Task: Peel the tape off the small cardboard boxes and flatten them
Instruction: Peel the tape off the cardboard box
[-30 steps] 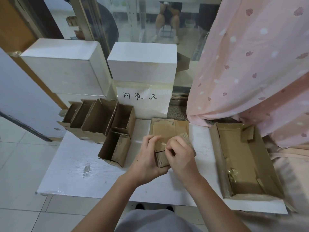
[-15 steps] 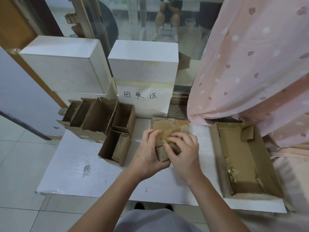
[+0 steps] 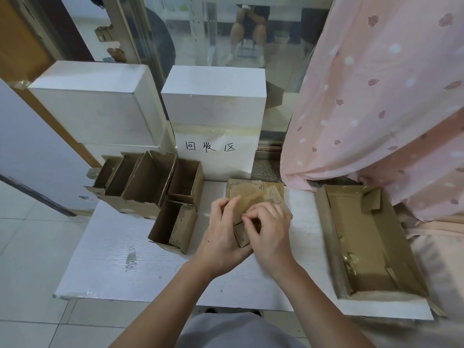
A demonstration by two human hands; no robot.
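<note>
From the head view, both hands work on one small cardboard box (image 3: 242,236) held just above the white table (image 3: 105,267), near the middle of it and a little toward the far edge. The left hand (image 3: 222,234) wraps the box from its left side, fingers curled over the top, which looks like a bracing hold so the box cannot twist. The right hand (image 3: 270,229) has its fingertips bunched and pinched at the box's upper face, where a strip of tape (image 3: 253,200) lifts away toward the far edge; I judge the pinch is there to drag that strip free, though the exact contact point is hidden by the fingers

Behind the hands, by the far edge, lie flattened boxes (image 3: 251,187), probably stacked there as finished pieces. At the far left corner stands a cluster of open boxes (image 3: 150,182), mouths up, with one more open box (image 3: 173,226) just in front, seemingly waiting their turn within easy reach of the left hand. Along the right edge sits a cardboard tray (image 3: 326,237) holding crumpled bits of tape, so it likely serves as the scrap bin. A paper sign (image 3: 216,149) hangs on a white block beyond the far edge, and a pink curtain (image 3: 376,96) drapes past the far right corner
</note>
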